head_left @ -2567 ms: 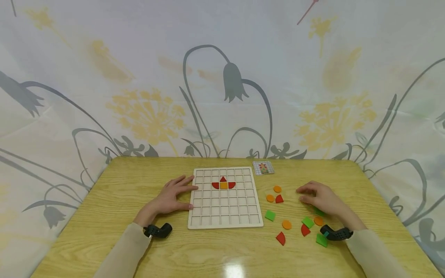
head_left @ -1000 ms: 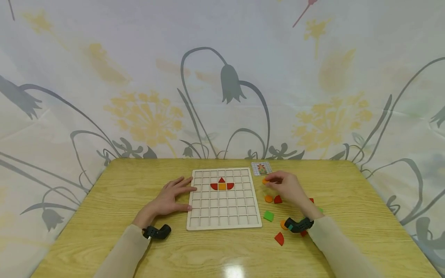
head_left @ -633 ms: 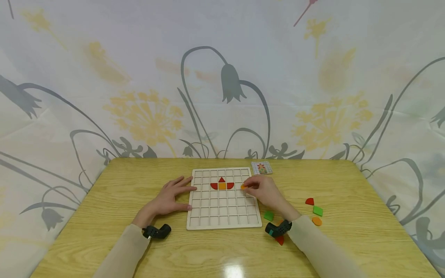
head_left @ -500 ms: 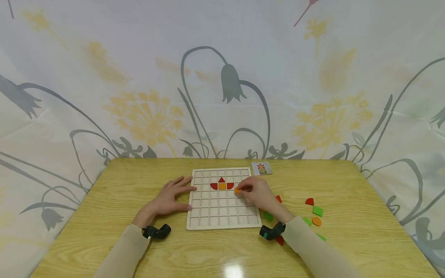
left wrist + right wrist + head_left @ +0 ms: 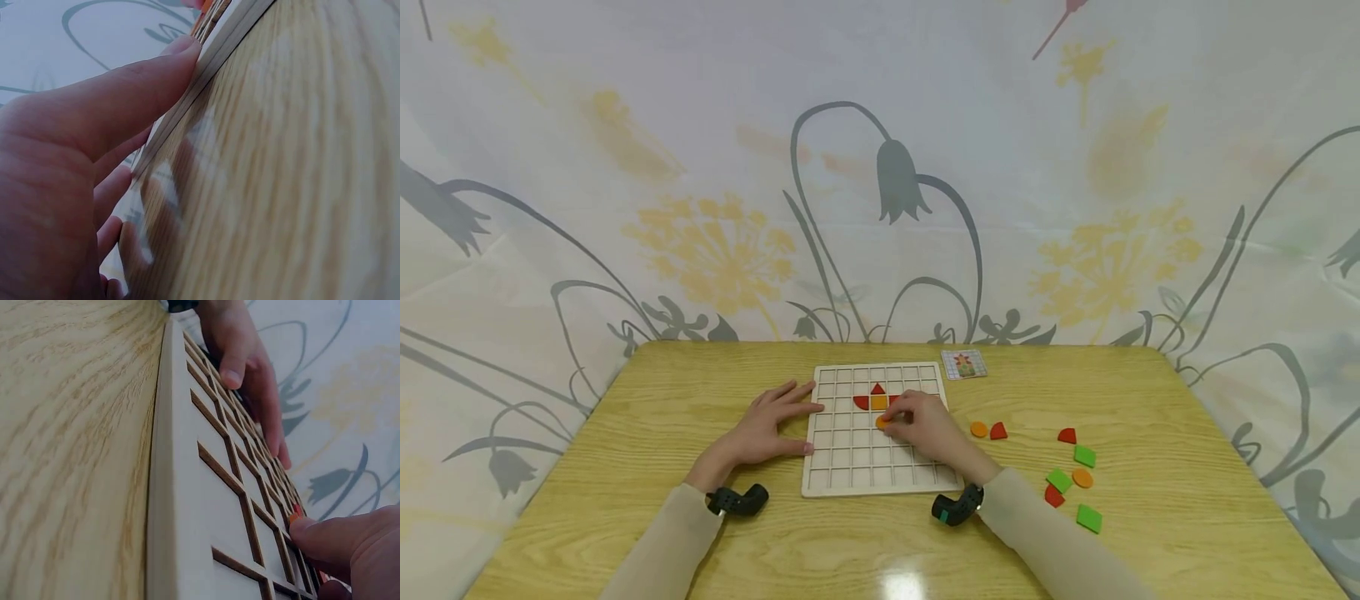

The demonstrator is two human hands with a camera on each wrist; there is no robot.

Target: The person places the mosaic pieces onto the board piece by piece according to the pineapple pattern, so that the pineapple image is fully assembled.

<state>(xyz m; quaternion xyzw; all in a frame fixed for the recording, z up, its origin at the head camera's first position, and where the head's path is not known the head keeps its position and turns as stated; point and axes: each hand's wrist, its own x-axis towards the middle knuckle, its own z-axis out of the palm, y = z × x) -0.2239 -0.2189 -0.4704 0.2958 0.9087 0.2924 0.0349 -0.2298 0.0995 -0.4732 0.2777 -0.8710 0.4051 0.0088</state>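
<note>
Disc, orange, is pinched between thumb and finger of my right hand at the board, one row nearer me than the orange square; whether it lies flat in its cell I cannot tell, my fingertips covering part of it. My left hand rests with fingers spread, tips at the board's left edge. Done, by the look of it: a red triangle on top, the square beneath, a red quarter at its left and a red piece, mostly hidden, at its right. Left over on the table, to the right: two more discs, three red quarters and three green tiles; my right arm may hide others. No green shows on the board, though the card just beside its far right corner bears green low in its tiny figure, so I judge the work under half finished.
</note>
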